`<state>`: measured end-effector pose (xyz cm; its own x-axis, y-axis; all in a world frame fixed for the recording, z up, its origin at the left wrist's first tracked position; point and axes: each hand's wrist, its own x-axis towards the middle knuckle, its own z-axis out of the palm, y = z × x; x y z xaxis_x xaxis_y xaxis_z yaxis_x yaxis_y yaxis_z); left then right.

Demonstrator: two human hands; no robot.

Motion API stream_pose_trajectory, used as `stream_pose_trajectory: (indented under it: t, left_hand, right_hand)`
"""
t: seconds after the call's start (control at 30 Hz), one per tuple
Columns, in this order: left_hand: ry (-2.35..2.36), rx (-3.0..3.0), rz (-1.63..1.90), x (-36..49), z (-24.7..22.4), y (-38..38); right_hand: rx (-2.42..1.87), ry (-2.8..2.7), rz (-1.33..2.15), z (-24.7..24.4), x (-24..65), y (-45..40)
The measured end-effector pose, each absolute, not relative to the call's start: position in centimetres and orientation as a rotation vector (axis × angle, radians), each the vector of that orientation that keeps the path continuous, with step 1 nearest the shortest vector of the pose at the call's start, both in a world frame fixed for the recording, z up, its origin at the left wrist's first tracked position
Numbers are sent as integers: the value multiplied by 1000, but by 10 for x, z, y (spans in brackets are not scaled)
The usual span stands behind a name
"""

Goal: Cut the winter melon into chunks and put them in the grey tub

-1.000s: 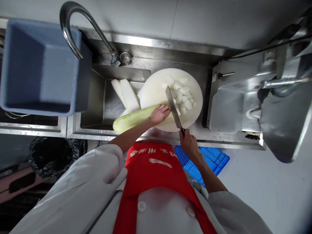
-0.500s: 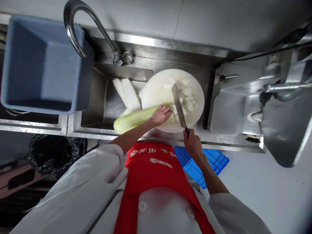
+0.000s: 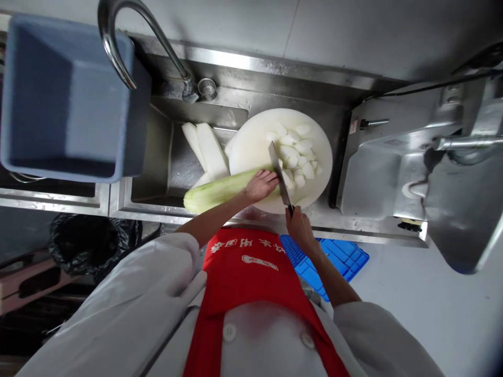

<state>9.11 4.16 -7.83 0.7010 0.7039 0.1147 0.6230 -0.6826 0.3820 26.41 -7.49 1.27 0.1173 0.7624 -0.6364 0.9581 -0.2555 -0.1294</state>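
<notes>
Holding the knife (image 3: 281, 177) by its black handle, my right hand (image 3: 299, 225) is closed at the near side of the round white board (image 3: 251, 144), the blade slanting away from me to the far left. My left hand (image 3: 262, 185) grips the pale green gourd (image 3: 216, 194) close to its right end, fingers bent over the top just left of the blade. That gourd runs leftward off the near left of the board and out over the sink (image 3: 155, 173). I judge the cutting to be partway along: a good heap of white chunks (image 3: 308, 170) lies on the right and far right of the board, while most of the gourd is in one piece, and the long white lengths (image 3: 211, 151) in the sink, left of the board, look uncut into chunks too. I can't make out whether the edge is touching the gourd, since my fingers and the blade cover that spot. My left thumb is hidden, my forearm covers some of the gourd's near side, and the gourd hides the near ends of the white lengths. The chunks overlap too closely to count.
</notes>
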Motion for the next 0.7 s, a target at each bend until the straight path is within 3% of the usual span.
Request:
stream_pose_trajectory:
  t: [0.23,0.7]
  left_hand:
    - [1005,2606,398,82,-75,39]
    - [1033,2593,389,84,-80,39]
  right_hand:
    - [2121,1821,-891,-17,282,-57]
    - [2079,1789,-908,42,281,-101]
